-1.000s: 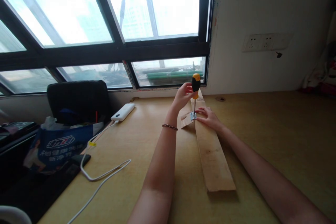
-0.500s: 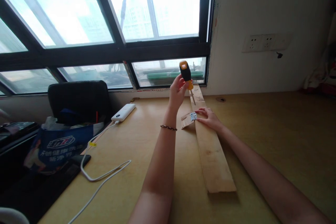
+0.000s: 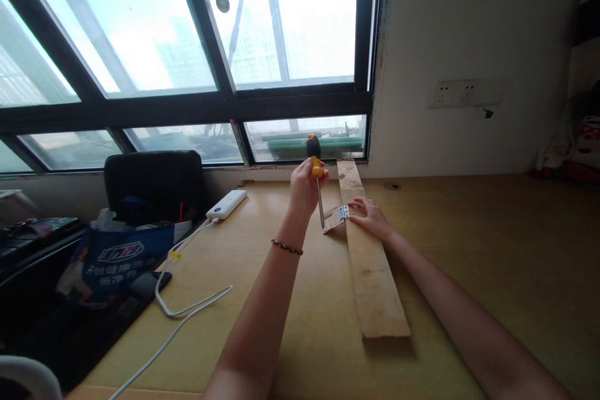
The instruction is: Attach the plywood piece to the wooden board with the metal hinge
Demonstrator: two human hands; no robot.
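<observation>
My left hand [image 3: 304,182] is closed round a screwdriver [image 3: 315,165] with a yellow and black handle. The screwdriver's shank slants down, and its tip is over or beside a small wooden piece [image 3: 332,220]. A metal hinge [image 3: 344,212] joins this small piece to the left edge of a long wooden board [image 3: 375,287]. The small piece sticks out to the left at a tilt. My right hand [image 3: 370,219] grips the board from its right side, thumb and fingers close to the hinge.
To the left on the wooden table [image 3: 262,300] lie a white power bank [image 3: 227,204] and its white cable [image 3: 194,311]. A black chair [image 3: 152,178] with a blue bag [image 3: 117,262] stands beyond the left edge. Behind are a window and a wall with sockets [image 3: 466,94].
My left hand has moved left and down with the screwdriver, bringing its tip from above the board to the small wooden piece. My right hand stays by the hinge. The view has shifted slightly.
</observation>
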